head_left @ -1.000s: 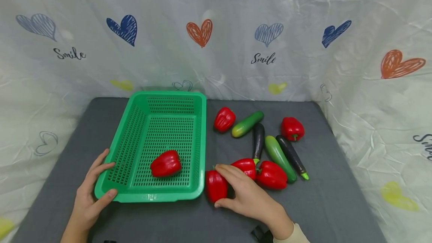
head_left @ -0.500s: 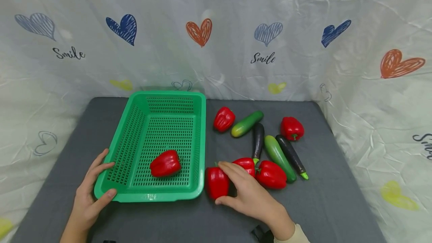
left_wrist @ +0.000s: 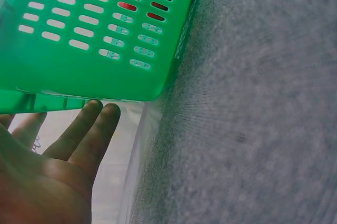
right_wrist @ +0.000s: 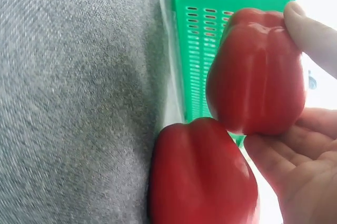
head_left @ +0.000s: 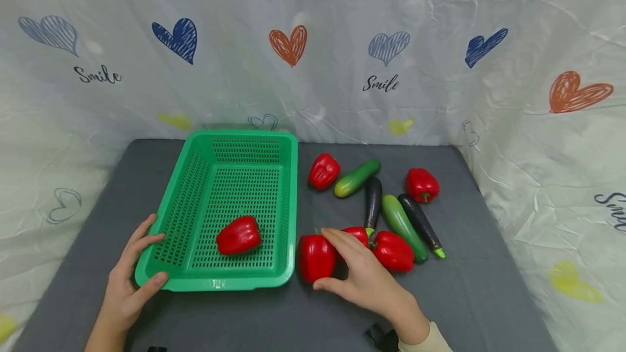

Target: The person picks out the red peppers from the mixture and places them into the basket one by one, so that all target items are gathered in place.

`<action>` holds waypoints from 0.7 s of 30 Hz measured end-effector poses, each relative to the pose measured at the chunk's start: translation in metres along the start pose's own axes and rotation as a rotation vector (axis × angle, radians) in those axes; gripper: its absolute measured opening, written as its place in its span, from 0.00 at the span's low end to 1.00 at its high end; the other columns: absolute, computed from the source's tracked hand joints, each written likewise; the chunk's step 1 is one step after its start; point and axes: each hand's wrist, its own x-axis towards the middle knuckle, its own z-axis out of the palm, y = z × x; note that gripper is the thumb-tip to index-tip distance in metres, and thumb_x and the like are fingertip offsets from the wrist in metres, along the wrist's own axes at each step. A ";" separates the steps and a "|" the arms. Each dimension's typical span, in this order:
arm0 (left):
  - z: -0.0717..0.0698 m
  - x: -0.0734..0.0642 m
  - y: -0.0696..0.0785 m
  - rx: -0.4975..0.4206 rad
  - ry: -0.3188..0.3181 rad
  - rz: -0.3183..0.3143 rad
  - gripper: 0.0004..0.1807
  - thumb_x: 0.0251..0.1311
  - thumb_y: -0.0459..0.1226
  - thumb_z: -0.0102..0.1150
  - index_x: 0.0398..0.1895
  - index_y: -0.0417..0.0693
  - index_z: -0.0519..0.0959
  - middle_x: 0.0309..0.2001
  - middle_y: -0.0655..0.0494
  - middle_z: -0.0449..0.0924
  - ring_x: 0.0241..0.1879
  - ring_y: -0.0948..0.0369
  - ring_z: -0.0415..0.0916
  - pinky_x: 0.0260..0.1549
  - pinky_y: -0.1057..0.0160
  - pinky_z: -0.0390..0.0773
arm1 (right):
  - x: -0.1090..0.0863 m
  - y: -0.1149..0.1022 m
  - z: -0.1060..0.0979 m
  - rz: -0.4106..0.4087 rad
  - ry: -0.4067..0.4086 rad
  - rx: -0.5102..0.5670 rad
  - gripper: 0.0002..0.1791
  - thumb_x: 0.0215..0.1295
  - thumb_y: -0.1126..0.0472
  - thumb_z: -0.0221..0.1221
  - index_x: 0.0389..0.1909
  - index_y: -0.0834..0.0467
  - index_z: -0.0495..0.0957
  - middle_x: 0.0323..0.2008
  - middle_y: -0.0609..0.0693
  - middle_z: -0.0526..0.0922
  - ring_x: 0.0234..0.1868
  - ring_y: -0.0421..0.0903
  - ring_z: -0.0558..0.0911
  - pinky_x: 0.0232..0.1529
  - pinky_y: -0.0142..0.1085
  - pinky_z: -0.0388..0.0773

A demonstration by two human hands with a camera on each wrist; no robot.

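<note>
pepper (head_left: 315, 259) pinched by r hand (head_left: 364, 273), 4 peppers (head_left: 393, 252), 2 cukes (head_left: 404, 227) & 2 eggplants (head_left: 421, 224) beside/past its fingers, l hand (head_left: 120, 288) spread wide on 1 basket (head_left: 215, 285) w/ 1 more pepper (head_left: 238, 235).

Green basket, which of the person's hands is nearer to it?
Left. The left hand touches the green basket at its near-left corner; the right hand holds a red pepper just beyond its right side.

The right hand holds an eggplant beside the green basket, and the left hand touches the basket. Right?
Not quite: the head view shows the right hand holding a pepper, not an eggplant, beside the green basket, which the left hand does touch.
</note>
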 end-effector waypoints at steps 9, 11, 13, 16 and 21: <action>-0.001 -0.001 0.001 -0.020 -0.007 0.002 0.36 0.56 0.13 0.59 0.71 0.16 0.66 0.86 0.30 0.47 0.84 0.49 0.51 0.67 0.71 0.67 | 0.002 -0.001 -0.005 -0.025 0.038 -0.007 0.52 0.60 0.39 0.79 0.81 0.53 0.71 0.76 0.44 0.75 0.74 0.46 0.74 0.62 0.49 0.83; -0.001 0.000 0.001 -0.019 -0.007 0.003 0.36 0.56 0.14 0.59 0.71 0.16 0.66 0.85 0.30 0.47 0.83 0.50 0.51 0.66 0.71 0.68 | 0.003 -0.003 -0.006 -0.036 0.046 -0.012 0.51 0.61 0.37 0.78 0.81 0.53 0.71 0.76 0.44 0.75 0.74 0.47 0.74 0.62 0.49 0.84; -0.001 0.000 0.001 -0.024 -0.010 0.007 0.36 0.56 0.13 0.58 0.71 0.16 0.66 0.85 0.29 0.46 0.83 0.49 0.52 0.66 0.71 0.68 | 0.005 -0.004 -0.008 -0.047 0.052 -0.008 0.50 0.62 0.37 0.78 0.81 0.51 0.71 0.76 0.46 0.75 0.74 0.47 0.74 0.62 0.49 0.84; 0.000 0.000 0.001 -0.038 -0.010 0.013 0.36 0.55 0.13 0.58 0.71 0.15 0.65 0.85 0.29 0.46 0.83 0.49 0.52 0.65 0.71 0.69 | 0.007 -0.004 -0.008 -0.062 0.059 -0.009 0.50 0.62 0.37 0.77 0.81 0.50 0.70 0.76 0.48 0.76 0.75 0.46 0.73 0.63 0.49 0.83; 0.001 0.001 0.000 -0.035 -0.008 0.022 0.36 0.56 0.14 0.59 0.71 0.15 0.66 0.85 0.28 0.46 0.83 0.49 0.52 0.67 0.70 0.68 | 0.010 -0.002 -0.008 -0.086 0.079 -0.029 0.50 0.63 0.37 0.77 0.81 0.52 0.71 0.75 0.49 0.76 0.75 0.47 0.74 0.63 0.49 0.83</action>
